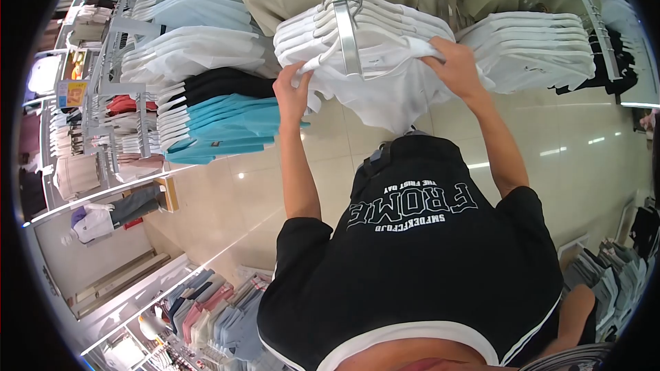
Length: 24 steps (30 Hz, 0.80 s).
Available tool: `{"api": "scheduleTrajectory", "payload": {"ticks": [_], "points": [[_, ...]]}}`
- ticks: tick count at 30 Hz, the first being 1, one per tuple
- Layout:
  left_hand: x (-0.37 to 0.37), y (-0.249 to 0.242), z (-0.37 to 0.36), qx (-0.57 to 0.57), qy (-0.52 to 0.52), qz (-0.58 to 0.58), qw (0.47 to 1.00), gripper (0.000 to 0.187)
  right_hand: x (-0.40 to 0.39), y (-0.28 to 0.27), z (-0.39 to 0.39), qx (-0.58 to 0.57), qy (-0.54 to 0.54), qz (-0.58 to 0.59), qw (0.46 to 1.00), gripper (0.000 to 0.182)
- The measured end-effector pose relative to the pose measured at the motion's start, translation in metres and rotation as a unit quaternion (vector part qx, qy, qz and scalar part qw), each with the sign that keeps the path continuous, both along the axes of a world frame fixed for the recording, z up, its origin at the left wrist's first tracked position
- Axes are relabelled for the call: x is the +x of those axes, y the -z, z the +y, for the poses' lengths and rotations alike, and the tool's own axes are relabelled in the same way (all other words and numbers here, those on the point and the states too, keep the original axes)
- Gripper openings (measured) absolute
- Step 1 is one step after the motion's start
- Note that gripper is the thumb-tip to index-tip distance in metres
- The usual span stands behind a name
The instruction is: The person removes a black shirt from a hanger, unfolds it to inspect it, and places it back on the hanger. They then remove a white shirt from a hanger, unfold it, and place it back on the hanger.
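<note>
Several white shirts (385,17) hang on white hangers from a metal display arm (346,34). My left hand (292,89) pinches the left end of the front white hanger, at the shirt's shoulder. On the right, my right hand (454,69) is closed on the other shoulder of the same front shirt (392,99), thumb and fingers on the white cloth. The front shirt hangs loosely between my hands, its lower part bunched near my body.
More white shirts (529,51) hang at the right. Teal shirts (227,120) and black ones hang at the left. A mannequin (96,223) stands at the lower left. Someone's bare arm (576,312) shows at the lower right, near racks of grey clothes (598,282).
</note>
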<state>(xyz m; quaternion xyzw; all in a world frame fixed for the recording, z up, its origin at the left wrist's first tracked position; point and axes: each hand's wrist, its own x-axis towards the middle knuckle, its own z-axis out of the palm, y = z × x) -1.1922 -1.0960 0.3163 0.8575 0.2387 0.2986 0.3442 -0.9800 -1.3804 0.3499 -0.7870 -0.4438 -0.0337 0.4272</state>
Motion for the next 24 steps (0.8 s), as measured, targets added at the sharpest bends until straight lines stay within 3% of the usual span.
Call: {"api": "scheduleTrajectory", "payload": {"ticks": [5, 8, 14, 17, 21, 24], "points": [[-0.013, 0.035, 0.012, -0.024, -0.019, 0.013, 0.999, 0.022, -0.004, 0.022, 0.005, -0.016, 0.009, -0.029, 0.999, 0.025], [-0.014, 0.031, 0.016, -0.031, -0.023, 0.028, 0.999, 0.022, -0.005, 0.023, 0.004, -0.008, 0.013, -0.039, 0.999, 0.028], [-0.035, 0.066, 0.053, -0.063, -0.042, 0.156, 0.985, 0.024, 0.02, 0.06, -0.02, 0.018, 0.054, -0.091, 0.994, 0.025], [-0.042, 0.055, 0.056, -0.039, -0.077, 0.202, 0.975, 0.018, 0.028, 0.077, -0.043, 0.009, 0.074, -0.077, 0.994, 0.023], [-0.044, 0.05, 0.066, 0.034, -0.13, 0.042, 0.99, 0.013, 0.031, 0.086, -0.059, -0.039, 0.052, -0.002, 0.998, 0.023], [-0.039, 0.062, 0.068, 0.119, -0.142, 0.022, 0.982, 0.015, 0.025, 0.089, -0.058, -0.036, 0.047, 0.001, 0.998, 0.023]]}}
